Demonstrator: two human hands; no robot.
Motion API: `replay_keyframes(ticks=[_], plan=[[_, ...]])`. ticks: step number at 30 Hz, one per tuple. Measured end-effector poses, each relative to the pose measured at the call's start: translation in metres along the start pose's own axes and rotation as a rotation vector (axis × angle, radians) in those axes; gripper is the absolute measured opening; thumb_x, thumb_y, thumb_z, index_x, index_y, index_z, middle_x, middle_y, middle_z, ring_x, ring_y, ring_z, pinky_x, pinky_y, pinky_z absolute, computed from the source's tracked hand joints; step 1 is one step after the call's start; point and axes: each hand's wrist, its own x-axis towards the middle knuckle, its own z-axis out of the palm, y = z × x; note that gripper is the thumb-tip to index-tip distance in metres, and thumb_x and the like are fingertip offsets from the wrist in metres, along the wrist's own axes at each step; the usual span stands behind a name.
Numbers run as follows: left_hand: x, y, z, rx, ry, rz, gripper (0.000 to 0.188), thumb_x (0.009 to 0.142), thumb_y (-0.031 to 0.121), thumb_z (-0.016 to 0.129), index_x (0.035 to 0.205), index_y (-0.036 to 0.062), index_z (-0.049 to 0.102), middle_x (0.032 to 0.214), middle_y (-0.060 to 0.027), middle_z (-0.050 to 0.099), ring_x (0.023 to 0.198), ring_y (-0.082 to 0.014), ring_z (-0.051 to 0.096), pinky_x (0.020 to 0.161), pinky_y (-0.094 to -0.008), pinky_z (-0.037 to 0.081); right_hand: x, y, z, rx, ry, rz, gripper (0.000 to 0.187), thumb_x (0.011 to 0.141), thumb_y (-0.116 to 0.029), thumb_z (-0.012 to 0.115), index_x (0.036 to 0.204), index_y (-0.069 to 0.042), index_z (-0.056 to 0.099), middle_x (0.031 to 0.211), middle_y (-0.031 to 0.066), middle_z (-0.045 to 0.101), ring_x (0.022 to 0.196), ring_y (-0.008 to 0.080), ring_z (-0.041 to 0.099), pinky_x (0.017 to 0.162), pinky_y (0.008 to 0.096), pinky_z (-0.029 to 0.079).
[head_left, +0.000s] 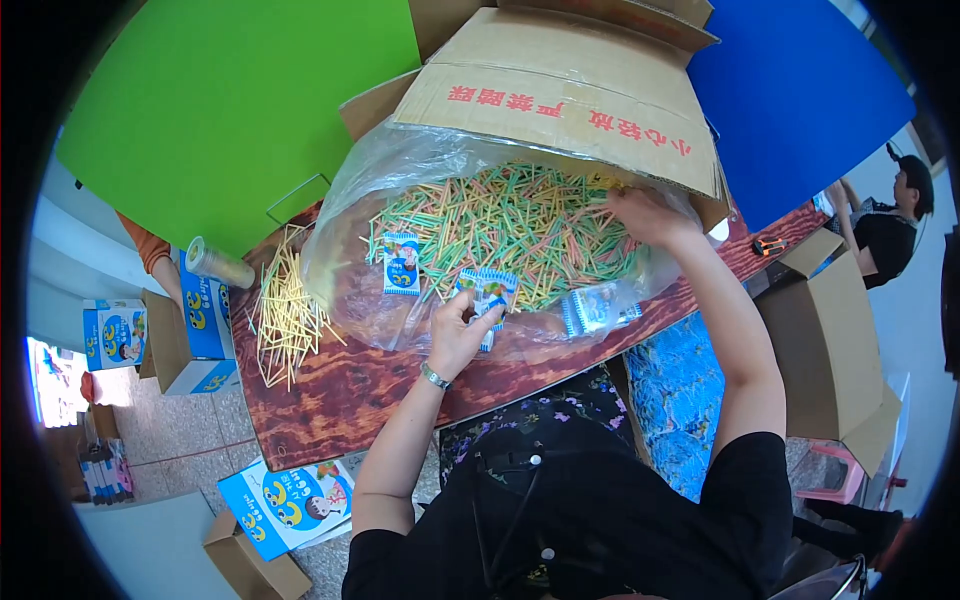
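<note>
A dark wooden desk point(340, 400) stands on a tiled floor, with green and blue panels behind it and a big cardboard box point(560, 90) tipped over a clear plastic bag point(350, 230).

The left hand point(458, 335) has its fingers point(462, 300) clamped on a small printed packet point(490, 295) at the near edge of the bag. The packet's long axis runs roughly away from the person, its top end pointing toward the box. The right hand point(645, 215) reaches deep into the heap of coloured sticks point(500, 225) inside the bag, fingers curled down among them; whether they have closed on any I cannot tell.

The step in hand looks like gathering sticks to go with the packet. Going by that, the next move calls for pinching a small bundle clear of the heap and turning it parallel with the packet.

Further out, a second packet point(402, 263) lies on the heap, and loose yellow sticks point(285, 315) are scattered on the desk to the left, beside a blue carton point(205, 320).
</note>
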Motion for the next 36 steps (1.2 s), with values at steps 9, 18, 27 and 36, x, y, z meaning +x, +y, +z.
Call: replay_keyframes(ticks=[9,18,27,36], plan=[[0.078,0.033,0.043,-0.655,0.501,0.018,0.02,0.084,0.018,0.071,0.077,0.0019,0.063,0.063,0.0022,0.055,0.057,-0.0061,0.044,0.051,-0.0267,0.037,-0.004,-0.065,0.003,1.645,-0.636,-0.12,0.028,0.099,-0.036,0.049,0.105,-0.009,0.053,0.086,0.0004,0.06,0.075,0.0103,0.063,0.057,0.0266,0.054],[0.094,0.007,0.061,-0.316,0.422,-0.011,0.03,0.077,0.024,0.077,0.071,0.0004,0.059,0.059,-0.0059,0.055,0.053,-0.0132,0.047,0.05,-0.0318,0.038,0.003,-0.104,0.027,1.919,-0.765,-0.17,0.026,0.099,-0.029,0.052,0.109,-0.005,0.055,0.106,0.0045,0.057,0.095,0.0169,0.064,0.059,0.0297,0.059],[0.064,0.012,0.018,-0.105,0.329,0.144,0.022,0.079,0.017,0.076,0.075,0.0009,0.061,0.063,-0.0042,0.059,0.055,-0.0096,0.05,0.05,-0.0272,0.039,-0.023,-0.094,-0.036,1.648,-0.571,-0.156,0.027,0.099,-0.035,0.049,0.11,-0.011,0.053,0.1,0.0033,0.058,0.086,0.0128,0.062,0.066,0.0305,0.056],[0.016,0.012,0.002,0.125,0.429,0.38,0.035,0.073,0.01,0.081,0.069,0.0034,0.047,0.062,-0.0051,0.046,0.054,-0.0132,0.042,0.049,-0.029,0.036,-0.023,-0.088,-0.065,1.517,-0.464,-0.315,0.035,0.103,-0.037,0.039,0.101,-0.005,0.052,0.077,0.0008,0.053,0.066,0.0086,0.056,0.056,0.025,0.049]])
